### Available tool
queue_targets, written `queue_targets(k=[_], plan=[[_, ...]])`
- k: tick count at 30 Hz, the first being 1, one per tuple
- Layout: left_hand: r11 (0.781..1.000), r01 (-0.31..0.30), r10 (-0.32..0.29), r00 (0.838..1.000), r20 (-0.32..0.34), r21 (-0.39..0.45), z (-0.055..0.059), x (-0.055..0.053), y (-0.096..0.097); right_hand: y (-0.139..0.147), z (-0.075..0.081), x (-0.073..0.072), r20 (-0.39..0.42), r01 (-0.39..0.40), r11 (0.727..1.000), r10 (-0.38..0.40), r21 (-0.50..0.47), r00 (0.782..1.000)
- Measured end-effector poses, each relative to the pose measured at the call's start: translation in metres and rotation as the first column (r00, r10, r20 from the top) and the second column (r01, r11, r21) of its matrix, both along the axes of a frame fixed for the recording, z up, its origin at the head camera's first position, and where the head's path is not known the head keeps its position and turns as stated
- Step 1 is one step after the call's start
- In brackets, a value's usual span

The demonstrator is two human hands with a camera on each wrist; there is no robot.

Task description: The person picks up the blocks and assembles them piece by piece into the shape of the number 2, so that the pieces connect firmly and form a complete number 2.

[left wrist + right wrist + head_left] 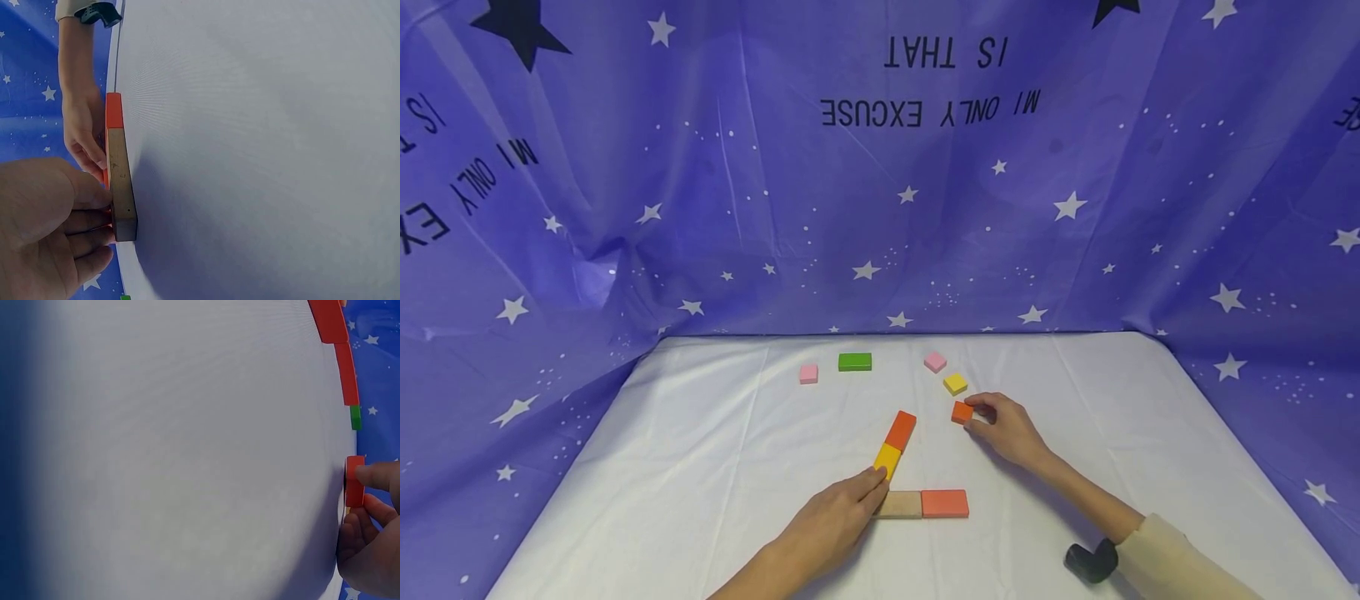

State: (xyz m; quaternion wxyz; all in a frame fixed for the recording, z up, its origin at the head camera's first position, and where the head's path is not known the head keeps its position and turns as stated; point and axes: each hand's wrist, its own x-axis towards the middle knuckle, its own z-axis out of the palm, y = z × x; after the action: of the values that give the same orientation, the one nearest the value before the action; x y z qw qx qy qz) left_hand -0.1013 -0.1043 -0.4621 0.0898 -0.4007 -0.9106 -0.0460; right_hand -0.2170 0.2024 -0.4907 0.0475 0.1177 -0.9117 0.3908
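At the right of the row, my right hand pinches a small orange-red cube between thumb and fingertips, low over the white cloth. In the right wrist view the thumb lies against the red face of this cube. My left hand holds the near end of a yellow block, partly covering it. Touching the yellow block's far end is an orange-red block, so the two form a slanted line. A plain wooden block and a red block lie end to end beside the left fingers.
Farther back lie a pink cube, a green block, another pink cube and a yellow cube. A dark wrist device sits at the right sleeve. A purple star-patterned curtain hangs around the table.
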Motion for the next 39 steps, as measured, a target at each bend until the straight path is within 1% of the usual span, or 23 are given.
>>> queue_targets(k=[9,16,21,29,33,39], plan=[[1.0,0.003,-0.003,1.0,-0.021,-0.007,-0.001,0.0,-0.001,-0.018,0.006,-0.007,0.006,-0.017,0.999,0.017,-0.041,1.0],[1.0,0.001,-0.001,1.0,-0.025,-0.01,-0.001,0.001,-0.001,-0.034,0.012,-0.015,-0.025,-0.042,0.998,0.041,-0.046,0.999],[1.0,0.001,-0.001,0.999,-0.038,-0.015,-0.001,0.0,0.0,-0.047,0.015,-0.02,-0.035,-0.06,0.996,0.057,-0.066,0.998],[1.0,0.013,-0.014,0.998,-0.061,-0.002,-0.002,0.0,-0.001,-0.062,0.011,-0.028,-0.051,-0.083,0.995,0.08,-0.062,0.996],[1.0,0.018,-0.018,0.997,-0.074,-0.001,-0.003,0.0,-0.001,-0.067,0.009,-0.03,-0.03,-0.078,0.995,0.076,-0.064,0.997],[1.0,0.009,-0.009,0.999,-0.051,-0.001,-0.003,-0.001,-0.001,-0.073,0.009,-0.03,0.014,-0.064,0.996,0.065,-0.065,0.998]])
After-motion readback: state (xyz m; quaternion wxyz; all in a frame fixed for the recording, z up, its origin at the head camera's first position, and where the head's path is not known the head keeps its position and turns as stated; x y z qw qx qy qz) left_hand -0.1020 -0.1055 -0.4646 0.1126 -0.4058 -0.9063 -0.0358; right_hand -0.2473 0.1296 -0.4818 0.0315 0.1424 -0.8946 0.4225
